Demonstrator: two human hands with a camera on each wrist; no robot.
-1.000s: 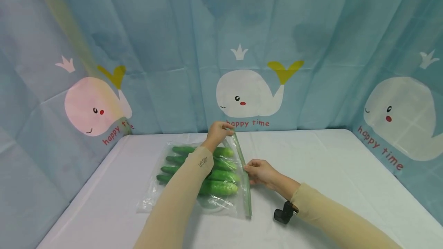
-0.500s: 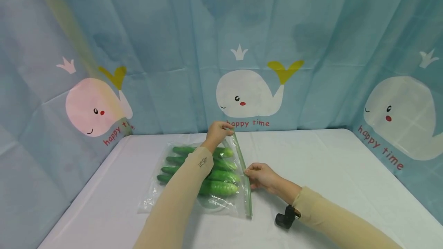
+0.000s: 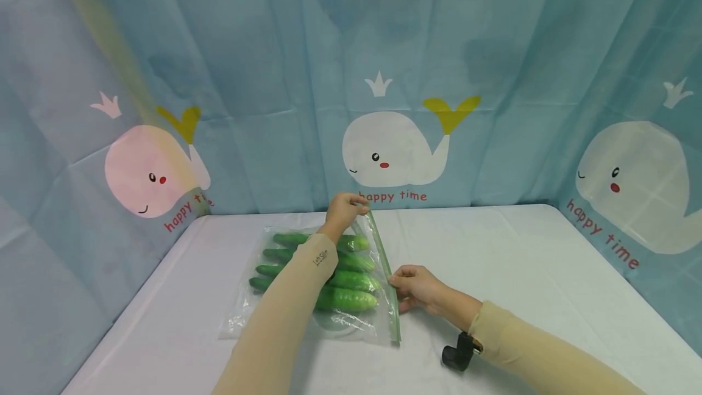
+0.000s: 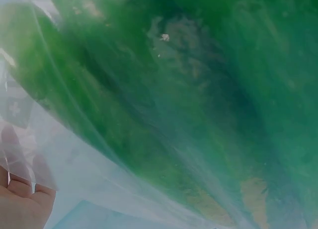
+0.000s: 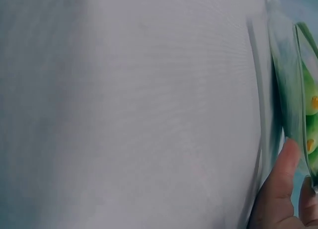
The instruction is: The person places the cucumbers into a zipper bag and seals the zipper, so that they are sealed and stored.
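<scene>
A clear zip bag (image 3: 359, 329) with several green cucumbers (image 3: 351, 300) inside lies on the white table, its green zip strip (image 3: 378, 239) along the right side. At the strip's far end my left hand (image 3: 343, 212) pinches the bag's corner. My right hand (image 3: 419, 288) pinches the strip between thumb and fingers, lower down its length. In the left wrist view the cucumbers (image 4: 149, 100) fill most of the picture behind the film, with the left hand (image 4: 25, 199) at the lower left corner. The right wrist view catches the right hand's thumb (image 5: 283, 174) at the bag's edge.
The white table (image 3: 493, 249) stretches to both sides of the bag. Behind it hangs a blue curtain (image 3: 263, 139) printed with whales. A small black camera (image 3: 460, 352) is strapped at the right wrist, and the left sleeve (image 3: 285, 316) crosses over part of the bag.
My right hand has slid down along the zip strip, toward the near end of the bag. The left hand keeps its place at the far corner.
</scene>
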